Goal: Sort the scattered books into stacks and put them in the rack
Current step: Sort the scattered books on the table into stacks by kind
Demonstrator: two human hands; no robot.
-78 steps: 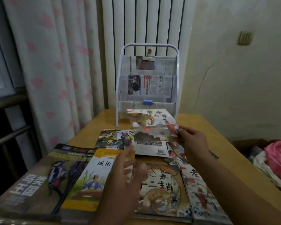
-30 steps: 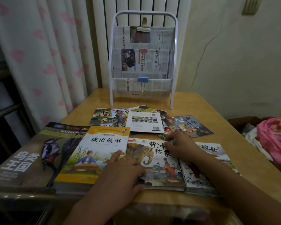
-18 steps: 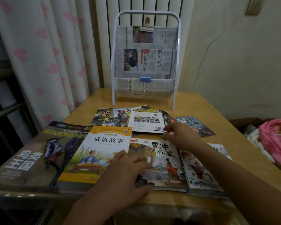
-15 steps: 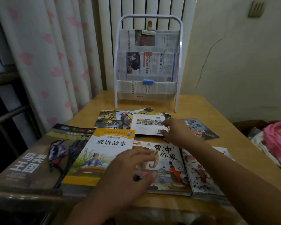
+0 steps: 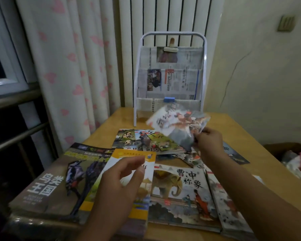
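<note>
At the far left of the worktop lies the big bird book, its long axis running away from me toward the curtain. My left hand hovers over the yellow book, fingers loosely curled and gripping nothing. The elephant book lies flat beside it, title upright to me. Behind, the rack stands upright. My right hand pinches a thin picture book by its right corner, lifted and blurred, long axis tilted up-left toward the rack.
</note>
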